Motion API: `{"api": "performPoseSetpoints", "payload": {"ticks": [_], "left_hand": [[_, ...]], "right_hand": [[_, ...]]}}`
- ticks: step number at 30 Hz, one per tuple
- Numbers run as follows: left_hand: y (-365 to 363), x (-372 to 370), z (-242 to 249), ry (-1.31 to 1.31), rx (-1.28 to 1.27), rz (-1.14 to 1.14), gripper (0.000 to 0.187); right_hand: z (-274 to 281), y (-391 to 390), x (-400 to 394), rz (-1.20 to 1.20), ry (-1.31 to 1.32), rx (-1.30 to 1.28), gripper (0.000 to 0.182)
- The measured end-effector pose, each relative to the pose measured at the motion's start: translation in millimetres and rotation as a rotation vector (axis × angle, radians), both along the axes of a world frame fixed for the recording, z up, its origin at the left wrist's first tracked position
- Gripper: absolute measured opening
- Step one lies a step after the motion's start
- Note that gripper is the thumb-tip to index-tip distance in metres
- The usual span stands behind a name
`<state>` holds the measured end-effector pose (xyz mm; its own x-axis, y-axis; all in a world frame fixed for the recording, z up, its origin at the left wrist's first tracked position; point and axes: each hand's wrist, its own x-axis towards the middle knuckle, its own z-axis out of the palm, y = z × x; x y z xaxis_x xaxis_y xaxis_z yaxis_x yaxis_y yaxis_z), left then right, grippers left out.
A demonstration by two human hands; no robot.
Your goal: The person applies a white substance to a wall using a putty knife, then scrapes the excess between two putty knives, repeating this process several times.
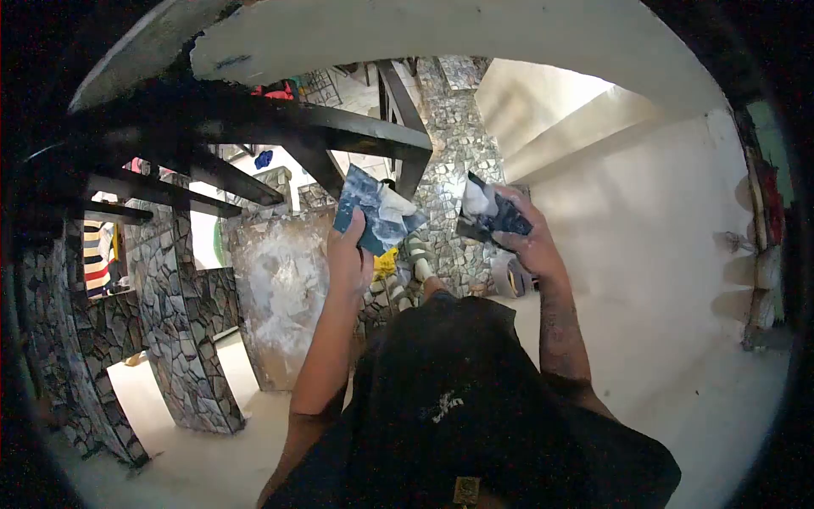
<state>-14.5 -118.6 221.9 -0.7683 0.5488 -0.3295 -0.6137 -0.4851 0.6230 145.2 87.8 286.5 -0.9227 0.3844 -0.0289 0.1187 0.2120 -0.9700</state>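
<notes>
My left hand (346, 259) is closed on the edge of a flat blue plate (358, 197), which is smeared with white paste. A lump of white putty (395, 206) sits on its right part. To the right, my right hand (536, 242) grips a dark flat putty scraper (511, 218). White putty also clings to the left side of that scraper. The two tools are held apart, at about the same height in front of my body. My fingers partly cover the scraper, so its full shape is hidden.
Below on the left lies a brown board (284, 288) covered with white powder. A dark railing (339, 127) crosses the upper left above stone-patterned steps (186, 339). A pale wall (644, 246) rises on the right. Near my feet are a yellow item (386, 264) and a grey-white object (510, 277).
</notes>
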Motion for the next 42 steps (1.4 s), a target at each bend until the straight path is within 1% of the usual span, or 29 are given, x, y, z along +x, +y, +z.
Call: {"api": "performPoseSetpoints", "payload": {"ticks": [1, 2, 3, 5, 7, 9, 11, 12, 15, 17, 19, 20, 23, 24, 25, 26, 27, 28, 29, 30, 31, 32, 35, 36, 38, 39, 40, 41, 42], "left_hand": [[-4.1, 8.3, -1.4, -0.032, -0.072, -0.005, 0.027], [-7.2, 16.4, -3.5, -0.056, -0.143, -0.010, 0.028], [-8.9, 22.8, -4.0, -0.073, -0.212, -0.019, 0.029], [-4.3, 35.8, 0.5, -0.063, -0.161, 0.003, 0.030], [-3.3, 47.2, 3.7, -0.058, -0.144, -0.021, 0.031], [-4.1, 51.6, 2.3, -0.136, -0.094, -0.089, 0.031], [-4.7, 46.7, 3.9, -0.189, -0.042, -0.152, 0.032], [-5.3, 44.9, 5.4, -0.220, -0.043, -0.162, 0.031], [-4.0, 41.4, 10.5, -0.263, -0.023, -0.200, 0.029], [-8.0, 38.7, 16.0, -0.225, -0.001, -0.225, 0.030], [-14.8, 34.3, 14.2, -0.217, 0.046, -0.159, 0.032], [-18.4, 31.4, 13.5, -0.215, 0.068, -0.123, 0.034], [-27.6, 20.6, 43.3, -0.071, 0.091, -0.055, 0.035], [-30.5, 14.9, 38.4, 0.000, 0.044, -0.059, 0.034], [-31.0, 11.1, 33.5, -0.013, -0.019, -0.066, 0.033], [-28.4, 6.5, 29.4, -0.023, -0.080, -0.080, 0.033], [-24.1, 1.7, 24.6, -0.030, -0.138, -0.100, 0.032], [-18.4, -3.1, 13.8, -0.025, -0.219, -0.109, 0.024], [-12.6, -8.4, 3.7, 0.010, -0.300, -0.161, 0.022], [-6.5, -13.7, -5.9, 0.045, -0.377, -0.209, 0.021], [-0.7, -18.1, -14.3, 0.074, -0.454, -0.253, 0.020], [5.9, -21.3, -20.0, -0.020, -0.501, -0.277, 0.020], [18.7, -34.1, -58.7, -0.072, -0.477, -0.310, 0.022], [18.3, -40.3, -96.6, -0.137, -0.368, -0.333, 0.025], [25.8, -49.5, -108.6, 0.112, -0.671, -0.399, 0.025], [28.6, -51.3, -119.5, 0.120, -0.743, -0.427, 0.025], [31.5, -53.5, -132.0, 0.127, -0.814, -0.457, 0.025], [35.6, -55.2, -160.3, 0.016, -0.803, -0.467, 0.024], [41.2, -57.3, -187.5, -0.088, -0.792, -0.474, 0.023]], "right_hand": [[0.4, -6.7, -0.9, -0.029, 0.041, 0.016, 0.057], [-3.8, -13.7, -0.3, -0.038, 0.060, 0.139, 0.058], [-6.5, -21.3, 1.0, 0.003, 0.126, 0.034, 0.058], [-8.6, -33.7, 3.0, 0.085, 0.273, -0.155, 0.057], [-17.1, -44.6, 7.2, 0.065, 0.207, -0.207, 0.055], [-18.3, -52.2, 10.3, 0.129, 0.228, -0.046, 0.053], [-11.6, -54.1, 4.1, 0.260, 0.377, 0.349, 0.053], [-22.9, -60.1, 7.9, 0.227, 0.328, 0.371, 0.060], [-26.1, -61.9, 8.2, 0.219, 0.351, 0.358, 0.053], [-44.8, -51.9, 5.6, 0.253, 0.325, 0.450, 0.049], [-64.0, -34.3, 3.4, 0.326, 0.225, 0.467, 0.049], [-63.8, -26.5, 10.0, 0.363, 0.056, 0.494, 0.052], [-94.3, 0.8, 7.3, 0.231, 0.119, 0.372, 0.057], [-88.9, 0.2, 0.7, 0.179, 0.103, 0.371, 0.060], [-81.5, 0.3, -5.8, 0.118, 0.090, 0.367, 0.063], [-63.8, -1.1, -16.8, 0.163, 0.185, 0.320, 0.058], [-55.0, -4.3, -29.0, 0.221, 0.163, 0.311, 0.057], [-48.0, -8.1, -41.8, 0.276, 0.140, 0.305, 0.056], [-45.2, -10.7, -52.9, 0.332, 0.115, 0.302, 0.055], [-50.5, -12.8, -62.7, 0.357, 0.093, 0.358, 0.053], [-63.2, -15.2, -71.5, 0.389, 0.069, 0.413, 0.052], [-78.0, -14.6, -76.3, 0.430, 0.043, 0.465, 0.051], [-131.4, -5.7, -86.9, 0.467, -0.090, 0.439, 0.052], [-151.2, -3.9, -88.1, 0.440, -0.121, 0.316, 0.053], [-178.3, -7.5, -90.8, 0.453, -0.073, 0.068, 0.052], [-189.6, -10.2, -88.5, 0.443, -0.051, -0.064, 0.052], [-203.9, -8.7, -88.7, 0.505, -0.142, 0.248, 0.047], [-198.5, -12.4, -87.4, 0.424, -0.321, 0.067, 0.047], [-210.6, -12.4, -85.6, 0.443, -0.286, 0.105, 0.051]]}}
